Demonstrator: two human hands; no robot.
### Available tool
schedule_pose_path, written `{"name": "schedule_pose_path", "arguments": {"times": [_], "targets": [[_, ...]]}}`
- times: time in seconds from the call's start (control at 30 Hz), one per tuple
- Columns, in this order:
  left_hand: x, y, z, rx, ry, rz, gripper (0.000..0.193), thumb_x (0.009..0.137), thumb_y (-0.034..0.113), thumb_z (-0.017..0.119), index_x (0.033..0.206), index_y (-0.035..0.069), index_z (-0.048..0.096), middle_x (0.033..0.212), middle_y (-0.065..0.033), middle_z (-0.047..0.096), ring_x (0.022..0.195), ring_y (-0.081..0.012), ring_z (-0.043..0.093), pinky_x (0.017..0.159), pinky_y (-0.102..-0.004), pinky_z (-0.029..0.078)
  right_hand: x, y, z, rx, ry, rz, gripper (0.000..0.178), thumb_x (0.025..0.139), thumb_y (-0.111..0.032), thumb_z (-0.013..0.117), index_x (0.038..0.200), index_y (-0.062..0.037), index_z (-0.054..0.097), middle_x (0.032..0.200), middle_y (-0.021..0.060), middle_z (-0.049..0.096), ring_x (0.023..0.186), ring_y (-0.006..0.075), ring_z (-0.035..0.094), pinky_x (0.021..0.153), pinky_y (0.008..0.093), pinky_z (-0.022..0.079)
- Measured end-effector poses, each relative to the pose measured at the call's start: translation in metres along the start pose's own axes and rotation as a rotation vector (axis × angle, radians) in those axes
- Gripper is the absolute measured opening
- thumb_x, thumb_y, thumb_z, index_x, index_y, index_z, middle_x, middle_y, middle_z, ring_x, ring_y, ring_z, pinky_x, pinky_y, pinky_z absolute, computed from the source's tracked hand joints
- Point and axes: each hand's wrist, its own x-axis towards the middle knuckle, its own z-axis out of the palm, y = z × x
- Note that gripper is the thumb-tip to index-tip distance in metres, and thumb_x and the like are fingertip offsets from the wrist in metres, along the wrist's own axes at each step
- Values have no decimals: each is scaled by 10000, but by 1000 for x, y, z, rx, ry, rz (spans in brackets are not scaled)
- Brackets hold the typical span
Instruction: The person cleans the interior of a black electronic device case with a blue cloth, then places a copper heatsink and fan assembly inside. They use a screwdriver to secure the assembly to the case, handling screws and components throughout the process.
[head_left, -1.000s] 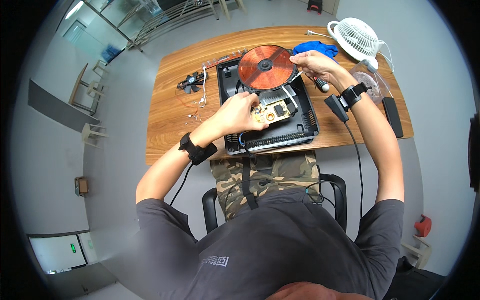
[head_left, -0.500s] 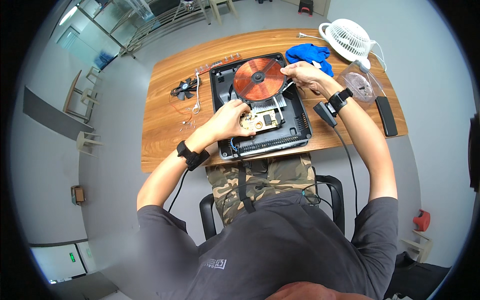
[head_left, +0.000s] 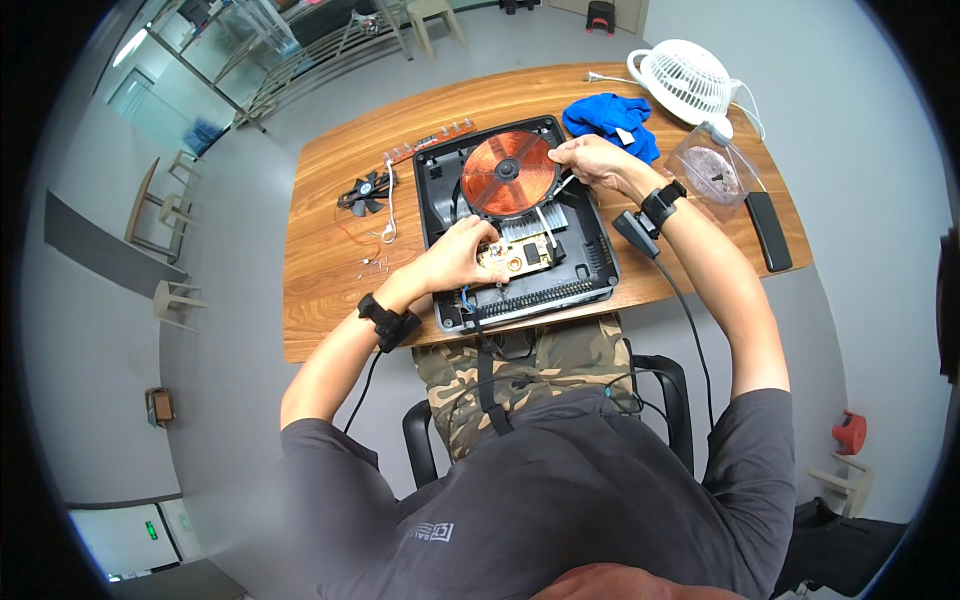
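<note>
A round copper induction coil (head_left: 489, 188) sits in the far half of a black cooktop housing (head_left: 437, 200), which lies open on the table. The thumb and fingers of my right hand (head_left: 602, 163) pinch the coil's right edge. Nearer to me is a yellowish circuit board (head_left: 530, 256), with a finned metal heat sink (head_left: 522, 229) between it and the coil. My left hand (head_left: 453, 258) grips the board's left end, thumb at the near edge and fingers at the far edge. White leads run between the coil's right side and the board.
Left of the housing lie a small black fan (head_left: 368, 192), a white cable (head_left: 390, 222) and scattered screws (head_left: 374, 264). A red strip board (head_left: 430, 141) lies beyond. A blue cloth (head_left: 608, 122), white fan (head_left: 690, 80), clear container (head_left: 712, 172) and black slab (head_left: 768, 232) occupy the right side.
The whole view has shifted slightly, with the table a little lower in the picture. Both hands keep their holds on the coil and the board.
</note>
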Motion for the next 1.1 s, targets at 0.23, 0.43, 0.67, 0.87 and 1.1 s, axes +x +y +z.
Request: {"name": "schedule_pose_path", "arguments": {"times": [0.23, 0.43, 0.67, 0.87, 1.1], "targets": [[-1, 1, 8, 14, 36, -25, 670, 718, 482, 895, 1103, 12, 612, 1071, -156, 566, 1057, -334, 567, 940, -416, 478, -3, 7, 2, -45, 46, 23, 219, 1014, -277, 655, 977, -61, 656, 575, -71, 478, 417, 21, 345, 353, 214, 209], [-2, 2, -2, -34, 17, -26, 473, 892, 390, 773, 1126, 3, 635, 1048, -170, 620, 1015, -329, 612, 898, -405, 506, 4, 12, 3, -285, 149, 1, 304, 988, -284, 680, 1034, 14, 717, 741, 17, 630, 563, 77, 497, 484, 264, 374], [-33, -1, -36, -46, 85, 6, 284, 901, 125, 682, 1149, -8, 643, 1093, -169, 650, 1062, -340, 630, 964, -423, 518, 19, 15, 2, -677, 219, -67, 398, 954, -362, 675, 1044, 18, 754, 922, 153, 758, 879, 250, 730, 833, 385, 554], [-63, 1, -47, 129, -81, -77, 458, 832, 236, 778, 1222, 55, 620, 1183, -111, 617, 1173, -301, 548, 1000, -416, 406, 11, 4, 12, -972, 204, -124, 395, 939, -368, 667, 985, 10, 773, 885, 234, 737, 877, 352, 731, 845, 420, 558], [-61, 5, -30, 159, 13, -73, 656, 743, 414, 868, 1216, 51, 594, 1127, -115, 619, 1123, -292, 569, 953, -421, 378, -6, -8, 17, -1059, 280, -319, 327, 911, -308, 719, 819, 4, 695, 796, 237, 708, 760, 389, 705, 696, 455, 556]]}}
